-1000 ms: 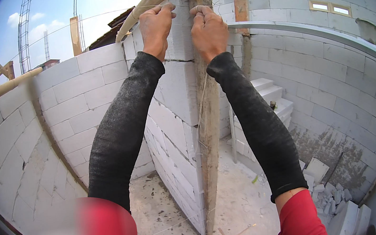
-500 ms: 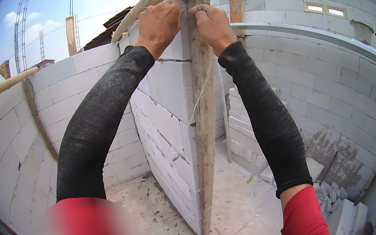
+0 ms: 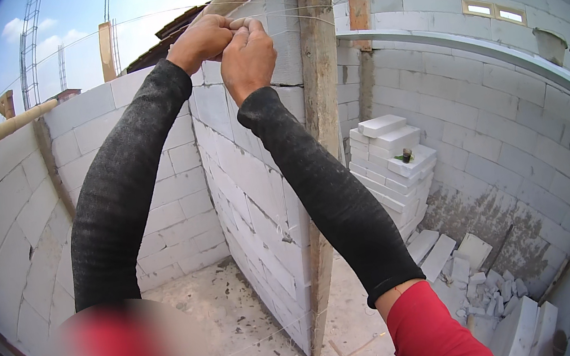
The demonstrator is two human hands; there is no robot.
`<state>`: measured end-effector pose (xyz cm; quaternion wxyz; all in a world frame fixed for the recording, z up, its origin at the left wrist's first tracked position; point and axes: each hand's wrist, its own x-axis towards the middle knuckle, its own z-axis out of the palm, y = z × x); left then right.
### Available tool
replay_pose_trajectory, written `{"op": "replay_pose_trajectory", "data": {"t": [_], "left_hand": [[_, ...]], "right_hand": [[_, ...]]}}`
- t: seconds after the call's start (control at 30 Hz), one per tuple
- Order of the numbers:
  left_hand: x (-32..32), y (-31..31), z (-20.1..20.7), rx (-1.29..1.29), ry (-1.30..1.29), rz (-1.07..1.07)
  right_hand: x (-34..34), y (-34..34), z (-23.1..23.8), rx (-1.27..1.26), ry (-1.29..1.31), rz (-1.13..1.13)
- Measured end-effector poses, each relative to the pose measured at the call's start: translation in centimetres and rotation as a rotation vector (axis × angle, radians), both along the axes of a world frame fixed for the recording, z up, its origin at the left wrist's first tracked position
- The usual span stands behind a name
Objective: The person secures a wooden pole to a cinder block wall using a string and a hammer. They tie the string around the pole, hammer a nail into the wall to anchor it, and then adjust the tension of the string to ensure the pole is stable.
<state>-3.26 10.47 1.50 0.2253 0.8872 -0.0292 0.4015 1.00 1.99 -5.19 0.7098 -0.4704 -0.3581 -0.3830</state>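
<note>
My left hand (image 3: 201, 40) and right hand (image 3: 248, 58) no longer grip the upright wooden post (image 3: 321, 100); both are now to its left, in front of the top of the block wall (image 3: 255, 175). The hands are now pressed together, fingers (image 3: 238, 26) pinching a thin string (image 3: 299, 19) that runs right, across the post. My view has shifted, so the post now lies right of my arms.

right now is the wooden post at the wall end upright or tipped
Upright, roughly: the wooden post runs from floor to wall top against the block wall end; fisheye bending hides any slight lean.
</note>
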Motion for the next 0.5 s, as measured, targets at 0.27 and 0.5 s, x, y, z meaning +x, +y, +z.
{"op": "replay_pose_trajectory", "data": {"t": [0.27,0.5], "left_hand": [[0.6,1.9,-0.1,0.103,-0.285,-0.132],[5.3,1.6,-0.9,0.466,-0.452,0.003]], "right_hand": [[2.0,3.7,0.3,0.052,0.019,0.140],[5.5,5.1,-0.8,-0.085,-0.097,0.056]]}}
